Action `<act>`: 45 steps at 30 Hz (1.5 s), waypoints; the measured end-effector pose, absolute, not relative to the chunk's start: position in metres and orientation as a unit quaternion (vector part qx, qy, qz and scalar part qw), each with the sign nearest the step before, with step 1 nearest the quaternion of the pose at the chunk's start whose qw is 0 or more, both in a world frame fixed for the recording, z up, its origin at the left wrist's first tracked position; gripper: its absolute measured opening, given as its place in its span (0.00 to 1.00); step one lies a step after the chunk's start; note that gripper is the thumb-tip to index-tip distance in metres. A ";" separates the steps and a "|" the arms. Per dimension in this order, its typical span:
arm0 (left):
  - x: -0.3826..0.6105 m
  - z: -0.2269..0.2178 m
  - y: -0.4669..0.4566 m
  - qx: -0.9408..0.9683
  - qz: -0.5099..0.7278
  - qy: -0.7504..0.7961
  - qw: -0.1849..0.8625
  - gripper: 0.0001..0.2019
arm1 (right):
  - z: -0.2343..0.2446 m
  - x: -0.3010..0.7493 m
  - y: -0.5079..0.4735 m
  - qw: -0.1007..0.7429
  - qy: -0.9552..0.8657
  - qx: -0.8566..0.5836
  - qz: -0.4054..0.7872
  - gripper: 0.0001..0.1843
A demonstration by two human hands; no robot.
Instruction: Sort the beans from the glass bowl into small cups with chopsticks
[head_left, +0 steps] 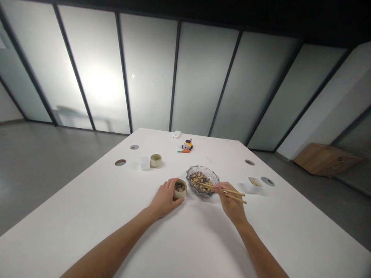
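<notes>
My left hand (166,197) is wrapped round the side of a small beige cup (182,193) standing on the table, with some dark seeds or shells inside it. In my right hand (232,202) is a pair of wooden chopsticks (236,195), held with the tips pointing left into a glass bowl (213,175). Mixed brown and pale nuts or seeds (199,180) fill the bottom of that bowl, which sits just right of the cup. Whether the chopstick tips grip a piece is too small to tell.
Left of centre stand a white square container (144,163) and another beige cup (155,160). On the right, a white container (253,185) holds pale pieces. Farther back lie a yellow toy vehicle (188,145), an orange-and-green object (184,151) and a white box (176,134). Several round holes pierce the white table (179,239).
</notes>
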State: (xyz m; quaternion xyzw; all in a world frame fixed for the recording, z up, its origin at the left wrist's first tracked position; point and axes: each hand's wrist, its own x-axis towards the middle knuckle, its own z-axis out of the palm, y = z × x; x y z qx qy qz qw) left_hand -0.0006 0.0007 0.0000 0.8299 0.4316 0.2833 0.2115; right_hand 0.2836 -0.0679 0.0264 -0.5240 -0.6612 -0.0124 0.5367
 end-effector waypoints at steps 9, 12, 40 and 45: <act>-0.001 -0.002 0.001 0.828 0.286 0.433 0.211 0.34 | 0.026 0.288 -0.067 0.544 -0.624 -0.561 -0.014 0.31; -0.001 -0.002 0.001 0.829 0.288 0.433 0.208 0.33 | 0.028 0.285 -0.068 0.526 -0.643 -0.556 -0.014 0.32; -0.001 -0.002 0.001 0.832 0.275 0.433 0.213 0.33 | 0.027 0.285 -0.067 0.535 -0.649 -0.541 -0.028 0.28; -0.001 -0.002 0.001 0.829 0.285 0.431 0.215 0.33 | 0.026 0.284 -0.067 0.531 -0.655 -0.537 -0.020 0.28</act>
